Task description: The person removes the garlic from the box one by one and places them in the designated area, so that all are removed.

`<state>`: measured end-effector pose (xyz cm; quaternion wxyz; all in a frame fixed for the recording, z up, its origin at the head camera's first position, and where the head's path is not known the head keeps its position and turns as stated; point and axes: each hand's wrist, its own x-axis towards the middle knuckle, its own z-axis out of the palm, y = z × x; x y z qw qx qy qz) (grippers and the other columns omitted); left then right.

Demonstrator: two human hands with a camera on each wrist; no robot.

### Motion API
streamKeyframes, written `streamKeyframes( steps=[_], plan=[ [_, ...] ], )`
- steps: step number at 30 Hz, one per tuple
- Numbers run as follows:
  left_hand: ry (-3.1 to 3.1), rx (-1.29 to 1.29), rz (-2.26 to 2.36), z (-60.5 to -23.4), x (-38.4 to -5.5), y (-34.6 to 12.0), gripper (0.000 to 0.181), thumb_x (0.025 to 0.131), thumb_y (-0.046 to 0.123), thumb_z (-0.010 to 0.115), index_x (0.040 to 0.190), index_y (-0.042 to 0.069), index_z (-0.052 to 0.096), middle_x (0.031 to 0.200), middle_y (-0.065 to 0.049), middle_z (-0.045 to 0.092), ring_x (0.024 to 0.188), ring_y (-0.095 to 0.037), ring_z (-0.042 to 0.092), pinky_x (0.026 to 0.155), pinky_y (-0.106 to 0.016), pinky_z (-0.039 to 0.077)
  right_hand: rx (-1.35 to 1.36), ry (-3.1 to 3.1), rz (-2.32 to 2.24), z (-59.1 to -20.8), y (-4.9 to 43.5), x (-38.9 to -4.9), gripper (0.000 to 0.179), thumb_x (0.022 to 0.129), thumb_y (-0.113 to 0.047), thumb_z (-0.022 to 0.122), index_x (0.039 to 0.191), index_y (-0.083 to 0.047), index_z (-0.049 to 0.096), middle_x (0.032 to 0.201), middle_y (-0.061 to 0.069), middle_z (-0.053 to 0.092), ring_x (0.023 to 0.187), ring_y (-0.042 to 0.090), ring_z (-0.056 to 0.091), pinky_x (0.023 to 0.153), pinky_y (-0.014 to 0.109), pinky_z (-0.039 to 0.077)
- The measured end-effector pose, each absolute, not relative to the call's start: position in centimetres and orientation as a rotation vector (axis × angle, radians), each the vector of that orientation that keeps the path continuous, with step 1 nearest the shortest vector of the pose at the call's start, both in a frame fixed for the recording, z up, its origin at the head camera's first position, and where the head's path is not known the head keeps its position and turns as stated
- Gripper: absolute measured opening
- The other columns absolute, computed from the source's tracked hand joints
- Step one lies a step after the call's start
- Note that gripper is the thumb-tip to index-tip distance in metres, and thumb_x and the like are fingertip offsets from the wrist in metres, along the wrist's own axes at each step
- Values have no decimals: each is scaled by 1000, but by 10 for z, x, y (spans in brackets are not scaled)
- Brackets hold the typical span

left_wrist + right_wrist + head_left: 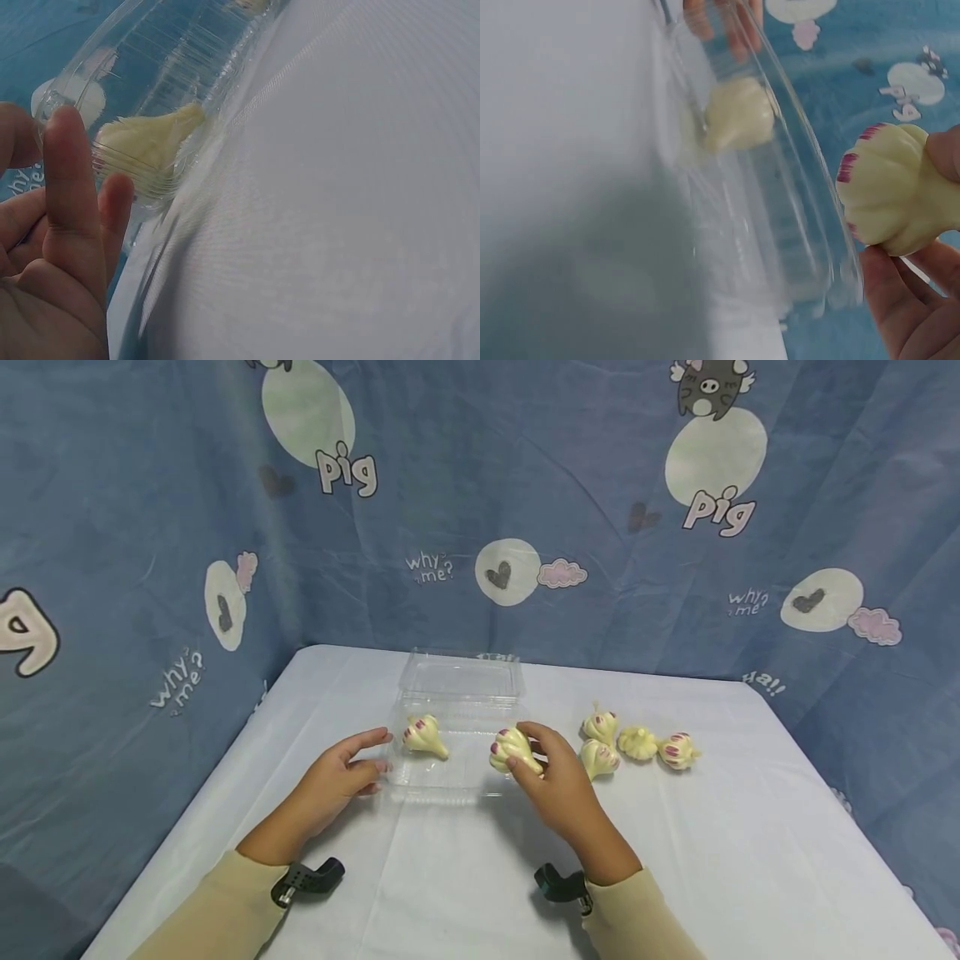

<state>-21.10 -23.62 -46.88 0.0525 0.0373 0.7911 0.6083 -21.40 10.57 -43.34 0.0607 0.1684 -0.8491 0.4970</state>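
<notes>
A clear plastic clamshell box point(465, 777) lies on the white table with its lid point(461, 678) folded back toward the curtain. One garlic bulb point(424, 736) sits in the left part of the box; the left wrist view shows that bulb point(146, 142) through the ribbed wall. My left hand point(333, 781) is at the box's left side, fingers extended and touching or very near the wall. Over the right side of the box, my right hand point(555, 777) pinches a second garlic bulb point(513, 750) with purple-tipped cloves. In the right wrist view, the held bulb point(892, 187) is above the rim.
Several more garlic bulbs point(637, 742) lie grouped on the table to the right of the box. A blue printed curtain point(450, 510) hangs behind and at the sides of the white table point(750, 843). Each wrist carries a black strapped device point(307, 878).
</notes>
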Motion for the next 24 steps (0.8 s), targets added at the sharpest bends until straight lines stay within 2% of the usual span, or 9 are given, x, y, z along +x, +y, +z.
streamKeyframes(
  steps=[5, 20, 24],
  plan=[
    [2392, 119, 1857, -467, -211, -236, 62, 101, 8, 63, 159, 5, 40, 166, -14, 38, 103, -7, 65, 81, -23, 59, 477, -2560, 1501, -437, 125, -219, 47, 100, -19, 73, 144, -12, 58, 143, 7, 60, 132, 30, 61, 102, 44, 56],
    [2385, 116, 1863, -464, -209, -236, 62, 102, 6, 61, 160, 5, 39, 166, -14, 39, 104, -3, 65, 80, -23, 59, 371, -2601, 1444, -438, 158, -221, 50, 101, -23, 72, 147, -11, 55, 146, 11, 58, 134, 32, 60, 98, 46, 58],
    [2382, 117, 1866, -466, -211, -237, 63, 102, 6, 61, 160, 6, 39, 166, -14, 39, 105, -4, 65, 80, -24, 59, 350, -2615, 1431, -439, 164, -221, 53, 102, -25, 70, 150, -13, 50, 150, 11, 56, 136, 34, 58, 101, 49, 56]
  ],
)
